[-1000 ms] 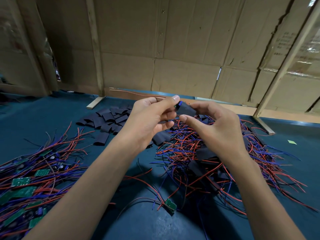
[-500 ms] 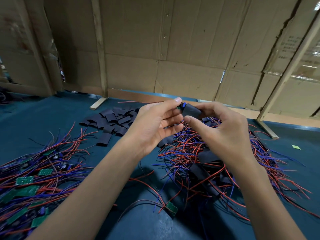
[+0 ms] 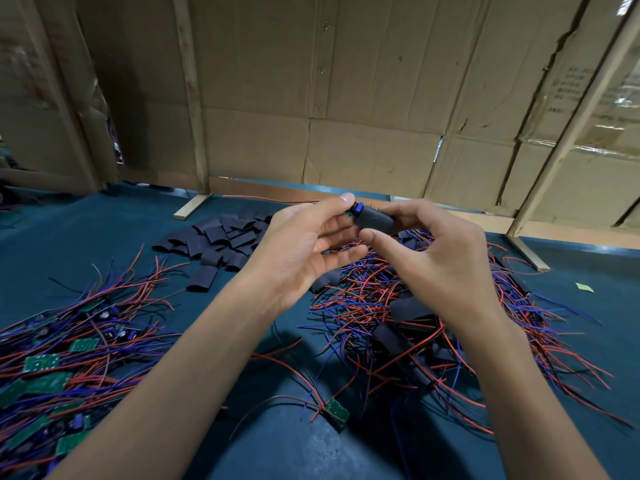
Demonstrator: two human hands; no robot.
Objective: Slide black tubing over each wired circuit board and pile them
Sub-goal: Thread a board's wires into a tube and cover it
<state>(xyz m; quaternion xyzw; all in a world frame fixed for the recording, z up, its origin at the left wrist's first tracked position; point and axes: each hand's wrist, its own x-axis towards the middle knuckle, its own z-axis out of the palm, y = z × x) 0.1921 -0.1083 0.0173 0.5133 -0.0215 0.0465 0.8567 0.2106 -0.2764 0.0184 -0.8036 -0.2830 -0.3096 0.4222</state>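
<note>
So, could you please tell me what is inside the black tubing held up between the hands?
A circuit board's end, green with a blue part, sticks out of the black tubing; the rest is covered.

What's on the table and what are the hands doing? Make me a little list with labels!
left hand: left hand pinches the end of the circuit board
right hand: right hand grips the black tubing around the board
board state: mostly covered, a blue and green bit sticks out on the left
spare tubing: heap of flat black pieces behind the left hand
bare boards: green wired boards piled at left
finished pile: sleeved boards with red and blue wires under the right hand
lone board: single green board between the forearms
table: dark teal surface
</note>
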